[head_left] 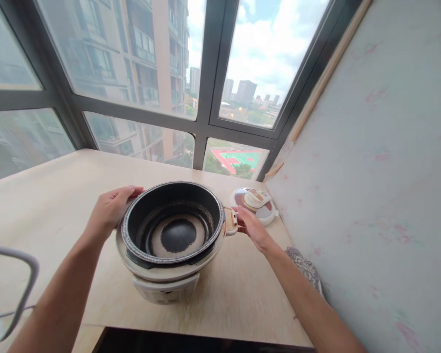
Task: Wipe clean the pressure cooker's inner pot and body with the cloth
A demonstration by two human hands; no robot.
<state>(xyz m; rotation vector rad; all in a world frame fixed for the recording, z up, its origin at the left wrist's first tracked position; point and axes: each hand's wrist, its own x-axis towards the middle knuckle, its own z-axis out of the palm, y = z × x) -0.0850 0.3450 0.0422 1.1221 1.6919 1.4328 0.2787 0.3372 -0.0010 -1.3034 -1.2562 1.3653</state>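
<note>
An electric pressure cooker (165, 289) with a pale, worn body stands on the wooden surface, its top uncovered. Inside it sits a black inner pot (143, 206) with a scuffed silver rim and a worn patch on its bottom. My left hand (112, 208) is closed against the cooker's left side; what its fingers grip there is partly hidden behind the palm. On the right, the fingers of my right hand (250, 226) are curled around the cooker's side handle (231, 220). Behind that hand, the cooker's lid (257, 203) lies flat with its knob up.
Dark-framed windows (202, 130) border the surface at the back. A papered wall (382, 171) rises on the right. Near its foot is a grey patterned object (304, 267), partly behind my right forearm. A bent grey metal tube (31, 274) juts in from the left.
</note>
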